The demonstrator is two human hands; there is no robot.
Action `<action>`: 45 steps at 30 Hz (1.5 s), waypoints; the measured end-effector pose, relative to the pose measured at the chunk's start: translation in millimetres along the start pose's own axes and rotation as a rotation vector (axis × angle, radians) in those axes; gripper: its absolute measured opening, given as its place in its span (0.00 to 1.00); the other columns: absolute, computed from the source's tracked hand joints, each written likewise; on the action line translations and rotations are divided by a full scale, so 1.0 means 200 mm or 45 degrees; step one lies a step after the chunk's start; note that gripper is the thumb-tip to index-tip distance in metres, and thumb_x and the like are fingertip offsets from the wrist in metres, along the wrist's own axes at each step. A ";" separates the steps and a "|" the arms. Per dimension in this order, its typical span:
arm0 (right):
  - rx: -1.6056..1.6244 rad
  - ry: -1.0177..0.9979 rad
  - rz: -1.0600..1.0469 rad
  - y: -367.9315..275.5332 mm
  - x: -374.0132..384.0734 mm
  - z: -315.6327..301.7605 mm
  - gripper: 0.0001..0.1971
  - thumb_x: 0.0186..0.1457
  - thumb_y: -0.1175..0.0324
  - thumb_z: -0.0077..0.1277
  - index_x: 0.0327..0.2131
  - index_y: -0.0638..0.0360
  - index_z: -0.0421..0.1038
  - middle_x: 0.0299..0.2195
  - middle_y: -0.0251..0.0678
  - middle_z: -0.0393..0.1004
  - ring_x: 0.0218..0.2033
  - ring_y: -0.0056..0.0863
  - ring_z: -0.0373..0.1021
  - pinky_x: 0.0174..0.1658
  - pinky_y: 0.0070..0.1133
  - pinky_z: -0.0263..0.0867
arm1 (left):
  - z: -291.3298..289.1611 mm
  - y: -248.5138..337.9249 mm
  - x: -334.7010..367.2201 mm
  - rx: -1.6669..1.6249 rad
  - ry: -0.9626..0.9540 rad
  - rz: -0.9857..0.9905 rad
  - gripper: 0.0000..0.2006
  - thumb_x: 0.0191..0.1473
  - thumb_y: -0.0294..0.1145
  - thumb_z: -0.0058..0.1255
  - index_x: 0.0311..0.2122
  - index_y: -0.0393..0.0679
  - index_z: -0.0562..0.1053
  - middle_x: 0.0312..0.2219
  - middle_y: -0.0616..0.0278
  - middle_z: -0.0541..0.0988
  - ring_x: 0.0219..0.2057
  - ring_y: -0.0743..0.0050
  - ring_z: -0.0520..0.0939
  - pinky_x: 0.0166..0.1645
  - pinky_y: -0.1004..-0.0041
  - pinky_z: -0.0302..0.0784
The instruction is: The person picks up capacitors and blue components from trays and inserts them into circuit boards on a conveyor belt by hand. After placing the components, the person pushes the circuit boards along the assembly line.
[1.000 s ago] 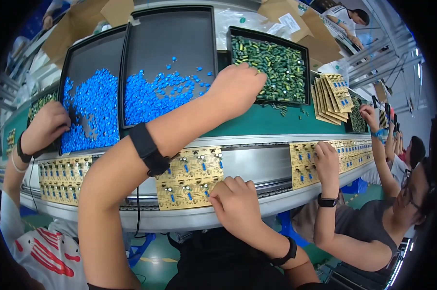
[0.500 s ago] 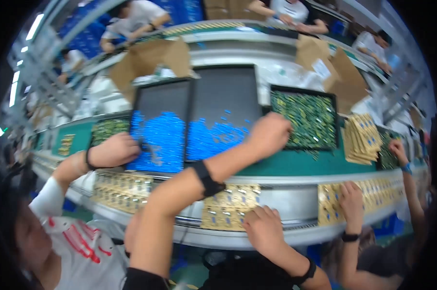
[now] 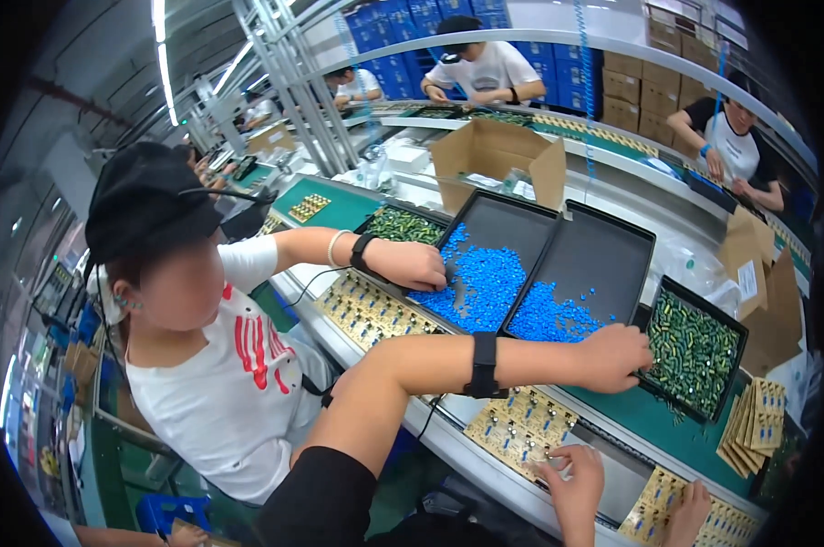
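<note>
My left hand (image 3: pixel 615 357) is stretched across to a black tray (image 3: pixel 746 348) full of small green cylindrical parts (image 3: pixel 694 346). Its curled fingertips are at the tray's left rim; anything between them is too small to make out. Lower down, my right hand (image 3: pixel 574 485) is at the right edge of a tan circuit board panel (image 3: pixel 512 427) studded with small parts. Thumb and forefinger come close together there, and what they pinch cannot be made out. My left forearm passes above the panel, in front of two black trays holding small blue parts (image 3: pixel 485 287).
On the left, a co-worker's hand (image 3: pixel 416 264) reaches into the blue parts, above another panel (image 3: pixel 366 308). Another person's hand (image 3: pixel 690 515) is at a panel on the right. Stacked boards (image 3: pixel 754 424) lie beside the green parts. Open cardboard boxes (image 3: pixel 498 150) stand behind.
The view has swung left and tilted, bringing the left co-worker fully into sight. My left hand stays by the green parts' tray. My right hand remains at the panel, its thumb now showing.
</note>
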State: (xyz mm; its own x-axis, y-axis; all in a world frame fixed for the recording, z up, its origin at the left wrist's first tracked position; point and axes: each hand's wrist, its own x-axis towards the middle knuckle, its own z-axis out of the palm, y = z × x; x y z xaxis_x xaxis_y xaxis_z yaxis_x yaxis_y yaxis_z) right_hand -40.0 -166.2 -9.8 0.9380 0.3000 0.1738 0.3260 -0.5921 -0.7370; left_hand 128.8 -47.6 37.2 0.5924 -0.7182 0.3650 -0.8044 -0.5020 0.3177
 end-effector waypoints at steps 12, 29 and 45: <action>0.093 0.330 0.283 0.24 -0.18 -0.12 0.07 0.43 0.74 0.58 0.26 0.59 0.70 0.23 0.35 0.70 0.26 0.31 0.66 0.31 0.26 0.61 | 0.01 0.12 -0.26 -0.071 -0.294 -0.007 0.10 0.44 0.33 0.55 0.33 0.43 0.74 0.31 0.57 0.74 0.38 0.55 0.75 0.41 0.60 0.71; -0.352 0.613 0.293 0.21 -0.14 -0.43 0.10 0.47 0.71 0.56 0.35 0.61 0.73 0.30 0.40 0.73 0.35 0.39 0.69 0.38 0.29 0.64 | 0.23 0.22 -0.05 0.271 -0.309 0.141 0.14 0.46 0.30 0.54 0.39 0.38 0.73 0.27 0.58 0.74 0.32 0.61 0.77 0.33 0.66 0.75; -0.421 0.478 0.159 0.09 -0.20 -0.37 0.08 0.47 0.64 0.57 0.30 0.54 0.72 0.25 0.32 0.69 0.29 0.33 0.68 0.32 0.29 0.63 | 0.55 0.30 0.32 0.479 -0.119 0.466 0.20 0.41 0.27 0.51 0.44 0.36 0.70 0.29 0.60 0.72 0.31 0.67 0.77 0.30 0.71 0.75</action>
State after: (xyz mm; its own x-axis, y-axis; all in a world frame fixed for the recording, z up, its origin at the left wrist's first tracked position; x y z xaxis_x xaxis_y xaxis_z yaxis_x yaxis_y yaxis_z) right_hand -63.0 -244.8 17.8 0.9302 -0.0415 0.3648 0.1715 -0.8294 -0.5316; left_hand 114.0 -176.7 -17.2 0.2776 -0.9099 0.3083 -0.9283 -0.3366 -0.1577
